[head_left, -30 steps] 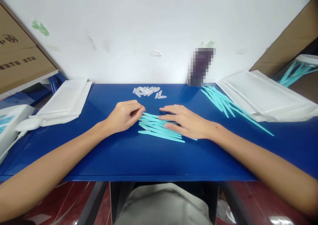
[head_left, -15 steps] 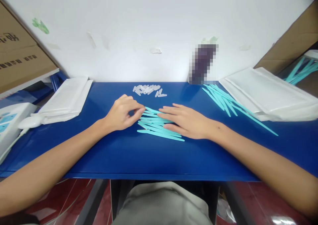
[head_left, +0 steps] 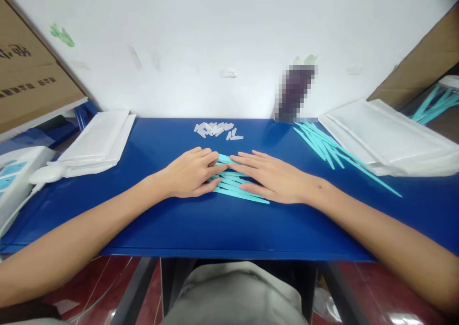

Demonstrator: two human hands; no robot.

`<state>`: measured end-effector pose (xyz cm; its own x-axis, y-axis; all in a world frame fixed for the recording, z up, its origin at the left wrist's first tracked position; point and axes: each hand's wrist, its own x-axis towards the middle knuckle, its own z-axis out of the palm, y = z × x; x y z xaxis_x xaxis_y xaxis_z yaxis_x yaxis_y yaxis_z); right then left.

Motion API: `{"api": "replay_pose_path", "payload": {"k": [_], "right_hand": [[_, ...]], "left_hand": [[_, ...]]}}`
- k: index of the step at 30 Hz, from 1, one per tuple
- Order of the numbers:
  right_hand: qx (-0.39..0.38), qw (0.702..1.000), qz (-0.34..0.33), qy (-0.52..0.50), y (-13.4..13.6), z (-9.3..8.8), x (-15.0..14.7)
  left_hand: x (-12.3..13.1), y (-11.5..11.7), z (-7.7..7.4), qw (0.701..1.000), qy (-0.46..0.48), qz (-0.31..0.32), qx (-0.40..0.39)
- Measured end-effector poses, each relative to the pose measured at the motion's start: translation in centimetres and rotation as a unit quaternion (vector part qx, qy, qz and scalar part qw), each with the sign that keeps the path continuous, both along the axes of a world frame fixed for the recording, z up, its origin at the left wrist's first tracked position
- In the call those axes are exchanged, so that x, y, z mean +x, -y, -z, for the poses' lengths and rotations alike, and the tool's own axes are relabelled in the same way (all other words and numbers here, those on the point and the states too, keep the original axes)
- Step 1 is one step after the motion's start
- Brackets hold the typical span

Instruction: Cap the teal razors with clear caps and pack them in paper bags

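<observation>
A small pile of thin teal plastic sticks (head_left: 234, 185) lies in the middle of the blue table (head_left: 179, 220). My left hand (head_left: 190, 173) rests flat on the pile's left end, fingers stretched out over the sticks. My right hand (head_left: 274, 177) lies flat on the right end, fingers spread and pointing left. The fingertips of both hands nearly meet above the pile. Neither hand grips anything.
A cluster of small white caps (head_left: 215, 129) sits near the wall. More teal sticks (head_left: 324, 146) fan out at the back right beside a stack of white bags (head_left: 387, 141). Another white stack (head_left: 98, 141) lies at the left, with a white device (head_left: 21, 177) and cardboard boxes (head_left: 28, 76).
My left hand uncurled from a pinch at the sticks' left tips and slid right, flat onto the pile. The sticks are pushed closer together. My right hand stayed nearly still.
</observation>
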<state>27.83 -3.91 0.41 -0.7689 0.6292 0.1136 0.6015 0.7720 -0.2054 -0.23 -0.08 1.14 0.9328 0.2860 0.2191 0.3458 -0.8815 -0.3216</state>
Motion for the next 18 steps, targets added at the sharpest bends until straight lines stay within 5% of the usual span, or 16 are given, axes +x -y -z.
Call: {"api": "replay_pose_path", "payload": {"k": [7, 13, 18], "right_hand": [[0.007, 0.998, 0.052, 0.028, -0.5, -0.5, 1.6], [0.006, 0.999, 0.022, 0.033, 0.1, -0.5, 0.7], [0.041, 0.999, 0.027, 0.022, 0.7, -1.1, 0.8]], "left_hand": [[-0.3, -0.1, 0.2, 0.999, 0.017, 0.022, -0.045], [-0.2, 0.1, 0.3, 0.998, 0.016, 0.031, -0.057], [-0.6, -0.2, 0.4, 0.987, 0.070, 0.030, -0.139]]}}
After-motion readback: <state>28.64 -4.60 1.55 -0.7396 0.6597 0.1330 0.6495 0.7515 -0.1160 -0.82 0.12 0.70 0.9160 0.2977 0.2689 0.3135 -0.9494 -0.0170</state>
